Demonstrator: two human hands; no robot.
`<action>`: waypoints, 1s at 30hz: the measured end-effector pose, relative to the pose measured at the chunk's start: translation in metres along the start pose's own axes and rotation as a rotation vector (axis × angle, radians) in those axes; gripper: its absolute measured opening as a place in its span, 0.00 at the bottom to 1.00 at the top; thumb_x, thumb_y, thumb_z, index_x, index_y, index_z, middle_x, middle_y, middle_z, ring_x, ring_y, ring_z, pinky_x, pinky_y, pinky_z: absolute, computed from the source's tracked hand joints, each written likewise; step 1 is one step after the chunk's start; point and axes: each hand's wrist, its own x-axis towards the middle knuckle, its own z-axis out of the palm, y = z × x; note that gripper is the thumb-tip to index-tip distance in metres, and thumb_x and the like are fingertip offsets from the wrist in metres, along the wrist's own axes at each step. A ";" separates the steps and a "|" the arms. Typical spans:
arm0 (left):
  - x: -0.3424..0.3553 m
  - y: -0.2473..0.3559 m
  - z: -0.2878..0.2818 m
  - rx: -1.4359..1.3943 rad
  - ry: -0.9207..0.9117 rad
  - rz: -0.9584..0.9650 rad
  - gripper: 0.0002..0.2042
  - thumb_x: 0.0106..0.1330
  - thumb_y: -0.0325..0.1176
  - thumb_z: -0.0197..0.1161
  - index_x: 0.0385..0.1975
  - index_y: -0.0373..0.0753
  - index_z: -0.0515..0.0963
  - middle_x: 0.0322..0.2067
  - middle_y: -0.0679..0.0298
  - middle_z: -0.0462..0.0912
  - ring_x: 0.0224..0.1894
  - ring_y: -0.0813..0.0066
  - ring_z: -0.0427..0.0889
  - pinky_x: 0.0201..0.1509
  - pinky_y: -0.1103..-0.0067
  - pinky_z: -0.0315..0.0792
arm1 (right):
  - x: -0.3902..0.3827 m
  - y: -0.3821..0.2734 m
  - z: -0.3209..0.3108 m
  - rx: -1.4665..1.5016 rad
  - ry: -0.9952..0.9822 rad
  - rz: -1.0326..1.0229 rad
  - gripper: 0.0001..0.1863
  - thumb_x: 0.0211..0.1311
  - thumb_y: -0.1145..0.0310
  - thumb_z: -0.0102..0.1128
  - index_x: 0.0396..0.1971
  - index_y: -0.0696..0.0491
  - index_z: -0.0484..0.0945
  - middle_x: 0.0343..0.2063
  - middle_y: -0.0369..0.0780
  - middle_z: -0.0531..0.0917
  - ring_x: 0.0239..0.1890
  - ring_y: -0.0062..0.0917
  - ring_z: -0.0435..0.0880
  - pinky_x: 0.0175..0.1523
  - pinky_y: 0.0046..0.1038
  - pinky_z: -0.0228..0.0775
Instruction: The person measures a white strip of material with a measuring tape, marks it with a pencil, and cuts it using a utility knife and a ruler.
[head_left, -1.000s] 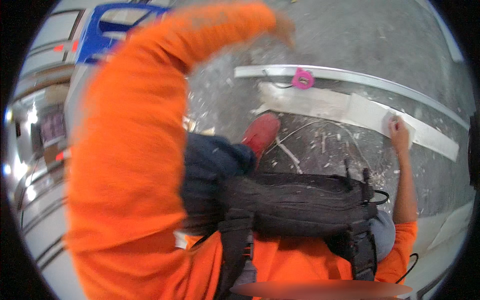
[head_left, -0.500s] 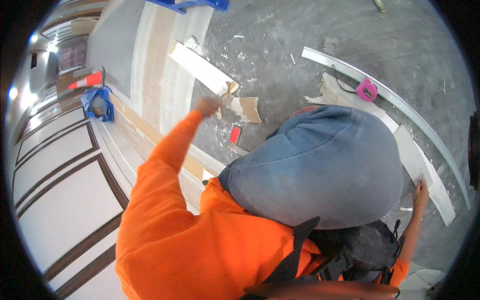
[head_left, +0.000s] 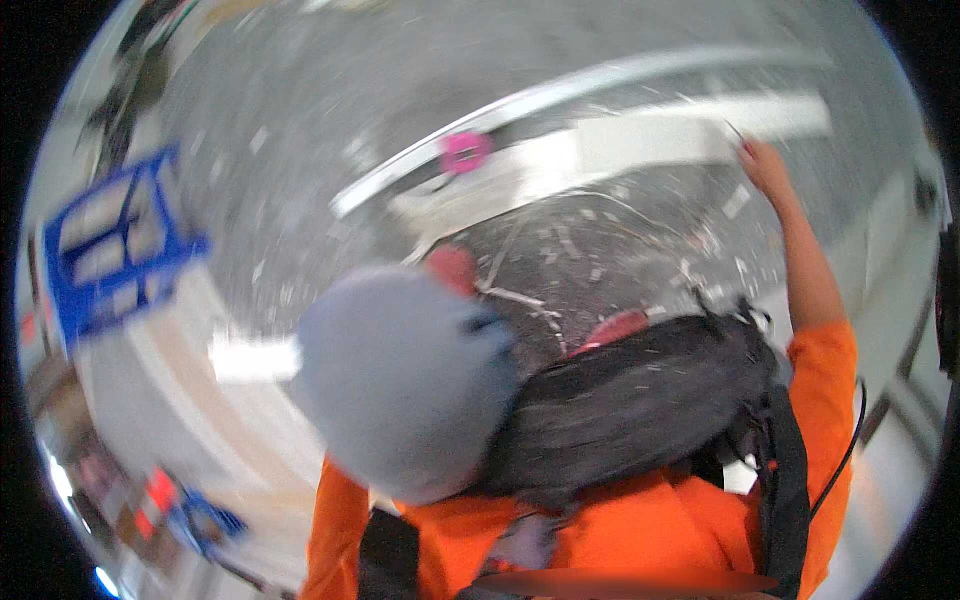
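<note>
My right hand is closed around a thin pointed tool, too small and blurred to name. It is over the right part of a long white plasterboard strip on the grey floor, its thin tip at the board. Beyond the strip lies a long pale metal bar. A pink tape measure rests between the bar and the strip's left part, touching the bar. Of my left arm only the orange sleeve shows, low on the left; my left hand is out of sight behind my bent knee.
White scraps and torn paper litter the floor near my feet. A blue frame-like stand is at the left, with a white board piece nearer me. An orange cone and a blue bag are at the lower left.
My view has swung to the right. My left hand, raised over the floor before, has gone out of sight. The right hand stays at the plasterboard strip with the thin tool.
</note>
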 end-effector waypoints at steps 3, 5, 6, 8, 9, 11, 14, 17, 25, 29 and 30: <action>0.023 0.048 -0.127 0.165 0.134 0.268 0.15 0.54 0.37 0.71 0.35 0.36 0.77 0.37 0.56 0.81 0.39 0.65 0.78 0.43 0.71 0.72 | -0.007 -0.038 -0.051 0.106 0.175 -0.136 0.17 0.66 0.55 0.52 0.40 0.55 0.78 0.33 0.50 0.82 0.34 0.47 0.79 0.42 0.40 0.70; 0.039 0.121 -0.214 0.215 0.258 0.486 0.10 0.56 0.34 0.70 0.31 0.36 0.78 0.35 0.59 0.81 0.36 0.69 0.78 0.41 0.73 0.72 | -0.038 -0.031 -0.051 0.315 0.294 -0.164 0.16 0.67 0.55 0.54 0.42 0.52 0.78 0.28 0.47 0.81 0.31 0.38 0.79 0.39 0.36 0.69; 0.032 0.158 -0.264 0.230 0.340 0.584 0.08 0.57 0.33 0.69 0.29 0.37 0.79 0.34 0.60 0.81 0.35 0.71 0.78 0.40 0.74 0.72 | -0.050 -0.045 -0.063 0.376 0.289 -0.129 0.15 0.67 0.55 0.54 0.42 0.51 0.79 0.23 0.41 0.80 0.27 0.27 0.78 0.35 0.32 0.69; 0.029 0.219 -0.343 0.209 0.352 0.724 0.06 0.60 0.29 0.67 0.33 0.35 0.79 0.32 0.61 0.80 0.34 0.69 0.76 0.39 0.74 0.70 | -0.075 -0.071 -0.060 0.642 0.226 0.011 0.14 0.67 0.57 0.55 0.41 0.51 0.81 0.20 0.36 0.78 0.23 0.21 0.76 0.30 0.27 0.67; 0.036 0.253 -0.372 0.429 0.414 0.572 0.11 0.62 0.31 0.65 0.41 0.33 0.79 0.36 0.57 0.81 0.39 0.65 0.79 0.45 0.72 0.71 | -0.087 -0.079 -0.059 0.764 0.189 0.077 0.14 0.67 0.57 0.55 0.40 0.51 0.81 0.18 0.34 0.77 0.20 0.18 0.74 0.28 0.24 0.65; 0.051 0.328 -0.398 0.532 0.516 0.859 0.24 0.70 0.30 0.56 0.64 0.32 0.63 0.59 0.53 0.72 0.58 0.66 0.73 0.56 0.76 0.72 | -0.100 -0.096 -0.036 1.134 0.159 0.127 0.14 0.67 0.58 0.56 0.39 0.53 0.81 0.17 0.30 0.75 0.17 0.13 0.71 0.24 0.19 0.61; 0.085 0.462 -0.345 0.405 0.428 0.983 0.29 0.66 0.30 0.62 0.65 0.31 0.60 0.60 0.53 0.72 0.57 0.67 0.75 0.55 0.76 0.70 | -0.111 -0.134 0.010 1.623 0.044 0.158 0.14 0.66 0.59 0.58 0.37 0.56 0.81 0.15 0.29 0.74 0.14 0.11 0.67 0.18 0.16 0.56; 0.055 0.582 -0.211 0.814 0.464 1.387 0.24 0.61 0.48 0.65 0.50 0.37 0.73 0.48 0.53 0.80 0.43 0.57 0.82 0.50 0.66 0.72 | -0.126 -0.161 0.050 1.851 0.033 0.200 0.18 0.67 0.56 0.56 0.43 0.57 0.79 0.15 0.30 0.75 0.13 0.13 0.68 0.16 0.18 0.58; 0.044 0.607 0.076 0.934 0.546 1.521 0.25 0.60 0.32 0.57 0.58 0.33 0.65 0.37 0.64 0.74 0.41 0.67 0.75 0.47 0.71 0.67 | -0.163 -0.177 0.085 2.538 -0.088 0.398 0.25 0.67 0.44 0.50 0.40 0.54 0.77 0.19 0.36 0.77 0.11 0.18 0.70 0.16 0.23 0.63; 0.046 0.590 0.113 0.632 0.343 1.545 0.34 0.59 0.30 0.57 0.66 0.28 0.55 0.39 0.59 0.72 0.42 0.62 0.73 0.49 0.69 0.67 | -0.161 -0.166 0.107 2.276 0.050 0.585 0.22 0.66 0.48 0.56 0.41 0.53 0.79 0.20 0.35 0.78 0.13 0.19 0.72 0.18 0.23 0.63; 0.049 0.586 0.114 0.553 0.267 1.548 0.36 0.58 0.29 0.58 0.67 0.27 0.54 0.40 0.58 0.71 0.43 0.61 0.73 0.50 0.68 0.67 | -0.161 -0.164 0.109 2.199 0.070 0.635 0.20 0.65 0.49 0.58 0.41 0.53 0.80 0.20 0.35 0.78 0.14 0.20 0.73 0.19 0.23 0.64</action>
